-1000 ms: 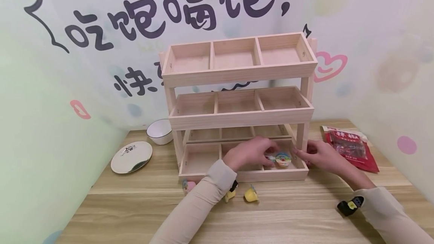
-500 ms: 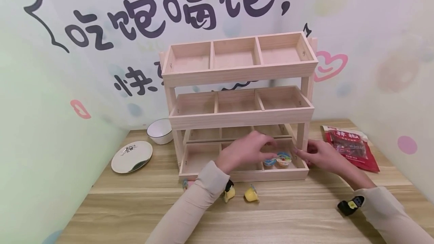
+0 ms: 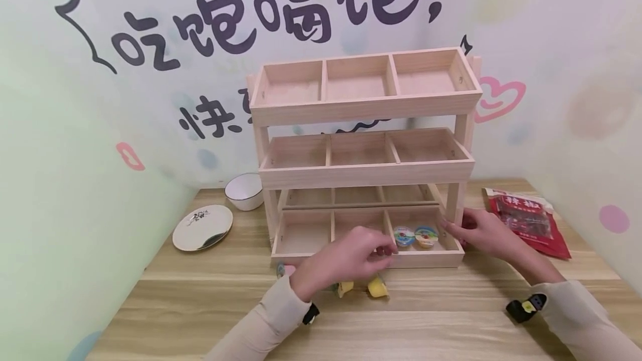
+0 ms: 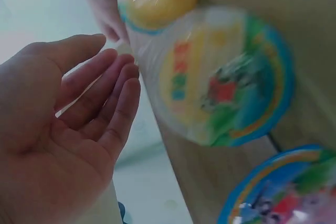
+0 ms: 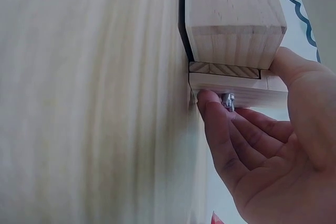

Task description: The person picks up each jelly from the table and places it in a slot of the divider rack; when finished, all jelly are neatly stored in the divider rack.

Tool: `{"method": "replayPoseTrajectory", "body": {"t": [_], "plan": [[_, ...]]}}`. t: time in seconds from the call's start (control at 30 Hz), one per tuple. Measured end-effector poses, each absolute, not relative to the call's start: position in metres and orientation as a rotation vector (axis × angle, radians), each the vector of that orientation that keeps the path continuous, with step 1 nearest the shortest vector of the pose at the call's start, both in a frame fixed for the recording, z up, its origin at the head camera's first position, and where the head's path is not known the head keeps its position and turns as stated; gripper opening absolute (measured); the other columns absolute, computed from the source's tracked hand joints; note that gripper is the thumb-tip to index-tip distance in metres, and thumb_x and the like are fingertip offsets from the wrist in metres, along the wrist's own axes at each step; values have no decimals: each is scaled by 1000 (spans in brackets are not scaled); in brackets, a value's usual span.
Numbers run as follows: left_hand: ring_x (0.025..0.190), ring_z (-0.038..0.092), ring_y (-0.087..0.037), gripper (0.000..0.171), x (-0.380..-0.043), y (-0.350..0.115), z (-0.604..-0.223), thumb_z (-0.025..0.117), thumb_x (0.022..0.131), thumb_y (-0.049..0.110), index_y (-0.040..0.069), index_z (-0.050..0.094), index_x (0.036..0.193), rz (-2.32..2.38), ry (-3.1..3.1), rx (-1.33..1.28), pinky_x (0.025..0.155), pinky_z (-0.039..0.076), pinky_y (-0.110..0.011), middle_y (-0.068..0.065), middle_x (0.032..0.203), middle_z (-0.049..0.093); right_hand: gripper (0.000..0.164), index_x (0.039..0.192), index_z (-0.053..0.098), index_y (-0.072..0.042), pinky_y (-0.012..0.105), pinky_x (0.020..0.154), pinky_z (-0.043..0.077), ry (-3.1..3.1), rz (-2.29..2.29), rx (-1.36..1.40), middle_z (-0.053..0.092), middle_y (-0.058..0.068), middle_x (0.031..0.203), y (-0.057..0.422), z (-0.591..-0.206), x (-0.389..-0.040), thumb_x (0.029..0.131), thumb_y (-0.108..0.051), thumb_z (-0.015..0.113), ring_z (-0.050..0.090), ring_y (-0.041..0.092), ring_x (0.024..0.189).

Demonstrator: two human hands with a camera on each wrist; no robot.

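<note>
A three-tier wooden rack (image 3: 366, 177) stands on the table, each tier split into compartments. Two jelly cups lie lids up in the right compartment of its lowest tier, one blue-rimmed jelly cup (image 3: 403, 237) beside another jelly cup (image 3: 426, 237). My left hand (image 3: 346, 261) hovers before that tier with bent, relaxed fingers and holds nothing. Below it on the table are a yellow jelly cup (image 3: 377, 287), a second yellow one (image 3: 345, 288) and a pink one (image 3: 287, 271). My right hand (image 5: 262, 145) grips the tier's right end, its fingers beneath by a metal bolt (image 5: 228, 102).
A white plate (image 3: 203, 227) and a white bowl (image 3: 244, 191) stand left of the rack. To its right lies a red food packet (image 3: 526, 219). Printed walls close in the table (image 3: 451, 316) at the back and sides.
My left hand has drawn back from the lowest tier's right compartment, toward me and left, leaving both jelly cups there in plain sight. My right hand keeps its hold; the head view shifts slightly.
</note>
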State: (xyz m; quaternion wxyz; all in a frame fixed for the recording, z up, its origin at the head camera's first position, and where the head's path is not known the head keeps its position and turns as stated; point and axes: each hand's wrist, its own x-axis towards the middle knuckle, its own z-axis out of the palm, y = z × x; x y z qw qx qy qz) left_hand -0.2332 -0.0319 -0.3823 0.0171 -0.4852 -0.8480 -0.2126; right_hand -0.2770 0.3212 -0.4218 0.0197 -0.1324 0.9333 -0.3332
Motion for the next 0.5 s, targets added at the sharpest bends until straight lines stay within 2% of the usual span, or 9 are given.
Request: {"method": "replayPoseTrajectory", "body": {"t": [0.23, 0.37, 0.5], "plan": [[88, 64, 5, 15, -211, -49, -395, 73, 106, 22, 14, 81, 116, -587, -2668, -1489, 80, 49, -4, 4, 108, 76, 61, 145, 60, 1, 31, 69, 56, 2889, -1025, -401, 77, 15, 116, 320, -422, -277, 107, -45, 68, 65, 21, 93], [86, 63, 8, 14, -205, -56, -402, 73, 106, 25, 16, 81, 113, -637, -2711, -1484, 78, 50, -3, 4, 105, 71, 62, 146, 60, 2, 31, 70, 56, 2906, -1006, -402, 77, 17, 118, 320, -422, -277, 107, -45, 68, 67, 22, 95], [89, 64, 11, 13, -204, -59, -407, 73, 106, 22, 15, 79, 114, -732, -2727, -1497, 80, 52, -4, 4, 106, 73, 59, 142, 63, 2, 30, 68, 54, 2904, -1005, -406, 77, 11, 107, 319, -421, -276, 107, -45, 68, 65, 21, 91]]}}
